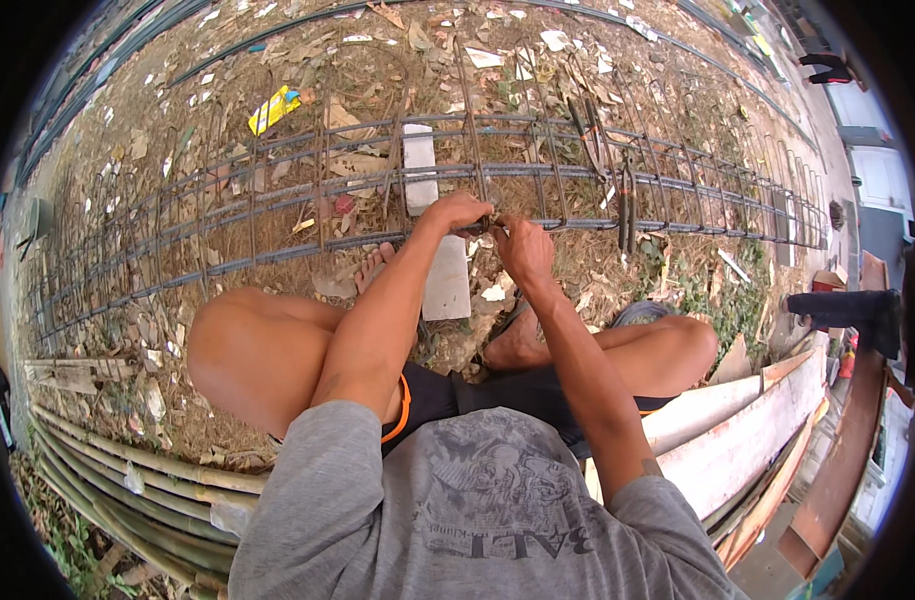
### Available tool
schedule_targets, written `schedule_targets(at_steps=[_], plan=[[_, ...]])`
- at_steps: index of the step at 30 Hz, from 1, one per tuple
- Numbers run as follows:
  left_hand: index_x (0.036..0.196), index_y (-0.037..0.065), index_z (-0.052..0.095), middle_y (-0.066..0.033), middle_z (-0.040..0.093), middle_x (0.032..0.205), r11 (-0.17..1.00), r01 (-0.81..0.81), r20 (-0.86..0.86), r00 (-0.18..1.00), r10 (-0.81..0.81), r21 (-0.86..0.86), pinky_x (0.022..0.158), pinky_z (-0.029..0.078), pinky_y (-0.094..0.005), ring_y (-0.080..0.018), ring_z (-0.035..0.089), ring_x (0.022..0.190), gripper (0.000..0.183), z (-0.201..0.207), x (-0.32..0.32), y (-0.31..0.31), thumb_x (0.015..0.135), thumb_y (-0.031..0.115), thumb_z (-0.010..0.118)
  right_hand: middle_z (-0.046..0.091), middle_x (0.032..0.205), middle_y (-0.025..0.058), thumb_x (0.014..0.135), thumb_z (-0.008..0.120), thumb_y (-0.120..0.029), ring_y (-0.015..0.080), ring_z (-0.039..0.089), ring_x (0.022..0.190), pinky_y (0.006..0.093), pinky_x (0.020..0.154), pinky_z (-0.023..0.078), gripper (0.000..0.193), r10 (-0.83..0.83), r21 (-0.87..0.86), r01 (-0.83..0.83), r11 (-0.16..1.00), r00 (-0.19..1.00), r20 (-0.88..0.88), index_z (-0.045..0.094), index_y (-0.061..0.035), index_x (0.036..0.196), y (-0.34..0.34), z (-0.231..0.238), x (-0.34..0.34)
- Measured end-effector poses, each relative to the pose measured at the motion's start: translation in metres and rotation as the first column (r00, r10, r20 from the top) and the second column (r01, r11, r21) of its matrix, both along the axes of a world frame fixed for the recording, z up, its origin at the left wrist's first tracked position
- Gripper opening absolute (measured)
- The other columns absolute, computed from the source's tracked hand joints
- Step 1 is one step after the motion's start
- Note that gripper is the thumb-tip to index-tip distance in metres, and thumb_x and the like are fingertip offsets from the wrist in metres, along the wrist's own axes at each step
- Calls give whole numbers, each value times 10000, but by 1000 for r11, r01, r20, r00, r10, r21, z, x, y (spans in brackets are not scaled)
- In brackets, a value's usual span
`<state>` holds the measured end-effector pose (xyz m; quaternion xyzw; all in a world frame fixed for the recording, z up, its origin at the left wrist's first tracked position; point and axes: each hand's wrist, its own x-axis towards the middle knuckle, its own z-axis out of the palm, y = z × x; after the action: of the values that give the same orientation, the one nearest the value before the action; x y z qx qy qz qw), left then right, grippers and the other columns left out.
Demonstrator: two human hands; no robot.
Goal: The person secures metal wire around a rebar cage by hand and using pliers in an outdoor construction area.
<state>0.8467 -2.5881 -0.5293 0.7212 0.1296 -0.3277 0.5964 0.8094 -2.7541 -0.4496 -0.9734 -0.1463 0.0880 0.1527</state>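
A long rebar cage [568,224] of straight bars and bent stirrups runs across in front of me. My left hand [460,212] reaches the near bar at a stirrup, its fingers pinched together. Right beside it, my right hand [524,245] is closed at the same joint, fingertips almost touching the left ones. Whatever is between the fingers is too small to make out. To the right, a pair of long-handled pincers [590,140] rests on the cage. Another dark-handled tool [628,205] hangs over the near bars.
Pale blocks [448,285] lie under the cage. Litter and a yellow packet [274,110] are scattered on the dry ground. Bamboo poles [138,490] lie at lower left, boards [728,430] at lower right. Long bars [268,38] lie beyond. A person's dark-clad leg [848,308] shows at right.
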Motion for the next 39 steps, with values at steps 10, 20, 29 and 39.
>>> schedule_targets(at_steps=[10, 20, 29, 39], plan=[[782, -55, 687, -80, 653, 703, 991, 43, 53, 997, -50, 127, 582, 553, -370, -191, 623, 625, 414, 7, -1, 3, 827, 349, 607, 691, 849, 241, 856, 647, -257, 420, 676, 794, 495, 729, 535, 257, -105, 74, 108, 991, 994, -36, 734, -112, 1049, -3, 25, 0], [809, -59, 673, -183, 664, 707, 949, 155, 164, 965, -205, 275, 639, 530, -401, -256, 608, 617, 457, -9, 3, 4, 835, 386, 571, 676, 791, 268, 884, 581, -159, 408, 675, 744, 466, 680, 524, 301, -249, 552, 522, 650, 833, -495, 701, 3, 1107, 31, -13, -55], [867, -48, 698, -158, 686, 797, 976, 133, 63, 987, -145, 172, 649, 528, -381, -220, 628, 643, 445, -26, 4, 9, 854, 381, 582, 663, 832, 220, 924, 462, -76, 391, 680, 704, 483, 588, 538, 420, 81, -25, -83, 996, 994, -70, 560, -80, 1333, 23, -24, -62], [699, -11, 689, -96, 610, 611, 966, 187, 149, 965, -215, 179, 558, 470, -384, -195, 565, 549, 552, -12, -1, 15, 776, 534, 724, 669, 879, 233, 897, 483, -67, 363, 683, 679, 452, 574, 546, 481, 152, -67, -160, 985, 983, -102, 477, 32, 1367, 16, -21, -61]])
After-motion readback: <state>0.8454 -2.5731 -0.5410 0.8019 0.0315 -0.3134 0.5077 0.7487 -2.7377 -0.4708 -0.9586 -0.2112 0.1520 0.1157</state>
